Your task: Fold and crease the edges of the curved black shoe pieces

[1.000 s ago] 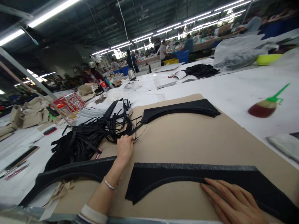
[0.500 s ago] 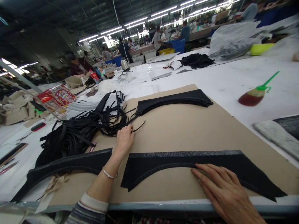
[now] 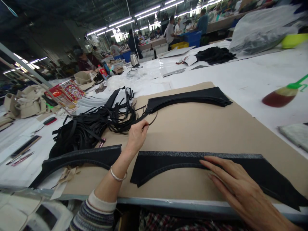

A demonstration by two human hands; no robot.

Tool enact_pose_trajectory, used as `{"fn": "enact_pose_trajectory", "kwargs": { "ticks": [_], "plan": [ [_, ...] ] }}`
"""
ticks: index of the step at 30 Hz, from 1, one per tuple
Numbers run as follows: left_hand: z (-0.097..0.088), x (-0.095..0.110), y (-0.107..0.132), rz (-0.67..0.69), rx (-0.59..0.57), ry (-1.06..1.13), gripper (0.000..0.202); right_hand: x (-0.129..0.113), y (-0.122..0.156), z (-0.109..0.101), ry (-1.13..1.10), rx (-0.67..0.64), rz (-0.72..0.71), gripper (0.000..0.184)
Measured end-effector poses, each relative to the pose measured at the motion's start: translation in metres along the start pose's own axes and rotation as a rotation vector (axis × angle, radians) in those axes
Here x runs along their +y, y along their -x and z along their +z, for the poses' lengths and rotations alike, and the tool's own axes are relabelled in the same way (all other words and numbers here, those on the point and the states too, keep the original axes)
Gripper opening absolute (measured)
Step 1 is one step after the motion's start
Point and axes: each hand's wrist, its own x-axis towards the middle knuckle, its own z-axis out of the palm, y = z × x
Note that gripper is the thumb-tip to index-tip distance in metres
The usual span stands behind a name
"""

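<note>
My left hand (image 3: 137, 136) is closed in a pinch on a thin black strip (image 3: 152, 121) drawn from the tangled pile of black strips (image 3: 96, 126). My right hand (image 3: 237, 184) lies flat and open on a curved black cut piece (image 3: 173, 163) near the table's front edge. A second curved black piece (image 3: 79, 160) lies under my left forearm. A stack of the same curved pieces (image 3: 190, 96) rests at the far side of the tan cardboard sheet (image 3: 207, 128).
A glue bottle with a green nozzle (image 3: 281, 96) lies on the white table at right. A grey pad (image 3: 295, 134) sits at the right edge. Tools and pens (image 3: 22, 150) lie at left, beige bags (image 3: 21, 104) beyond. Other people work at far tables.
My left hand has lifted a thin strip out of the pile and moved slightly right. My right hand stays flat on the near piece; the view has shifted a little.
</note>
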Motion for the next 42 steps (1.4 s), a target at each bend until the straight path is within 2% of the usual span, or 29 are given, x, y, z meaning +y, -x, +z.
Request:
{"fn": "enact_pose_trajectory", "kwargs": {
  "ticks": [4, 8, 11, 15, 17, 20, 22, 24, 27, 31, 34, 36, 38, 42],
  "plan": [
    [-0.007, 0.040, 0.019, 0.164, -0.164, 0.144, 0.011, -0.011, -0.043, 0.000, -0.007, 0.037, -0.035, 0.039],
    [-0.013, 0.069, 0.034, 0.229, -0.245, 0.294, 0.011, -0.025, -0.083, 0.006, 0.009, 0.008, -0.111, 0.032],
    [-0.021, 0.071, 0.038, 0.210, -0.257, 0.323, 0.011, -0.028, -0.097, 0.006, -0.099, -0.078, -0.089, 0.030],
    [-0.030, 0.058, 0.040, 0.139, -0.246, 0.330, 0.011, -0.020, -0.098, -0.001, -0.285, -0.156, 0.081, 0.032],
    [-0.031, 0.055, 0.041, 0.115, -0.242, 0.357, 0.012, -0.018, -0.099, -0.002, -0.288, -0.142, 0.070, 0.029],
    [-0.028, 0.064, 0.041, 0.151, -0.240, 0.396, 0.011, -0.023, -0.105, 0.000, -0.256, -0.114, -0.022, 0.030],
    [-0.028, 0.073, 0.040, 0.187, -0.241, 0.405, 0.011, -0.029, -0.112, 0.000, -0.292, -0.154, -0.031, 0.026],
    [-0.030, 0.076, 0.038, 0.188, -0.240, 0.394, 0.011, -0.030, -0.116, -0.004, -0.359, -0.235, 0.041, 0.030],
    [-0.039, 0.064, 0.038, 0.103, -0.239, 0.364, 0.013, -0.015, -0.113, -0.019, -0.421, -0.381, 0.214, 0.035],
    [-0.054, 0.030, 0.045, -0.047, -0.288, 0.334, 0.019, 0.029, -0.089, -0.046, -0.463, -0.510, 0.325, 0.045],
    [-0.060, 0.012, 0.055, -0.163, -0.370, 0.335, 0.022, 0.062, -0.065, -0.065, -0.505, -0.610, 0.438, 0.050],
    [-0.059, 0.005, 0.061, -0.238, -0.427, 0.337, 0.024, 0.077, -0.049, -0.075, -0.567, -0.669, 0.514, 0.047],
    [-0.055, -0.001, 0.067, -0.284, -0.470, 0.349, 0.027, 0.085, -0.035, -0.083, -0.635, -0.669, 0.598, 0.043],
    [-0.039, -0.017, 0.070, -0.357, -0.515, 0.392, 0.033, 0.094, -0.018, -0.085, -0.704, -0.669, 0.774, 0.039]
  ]
}}
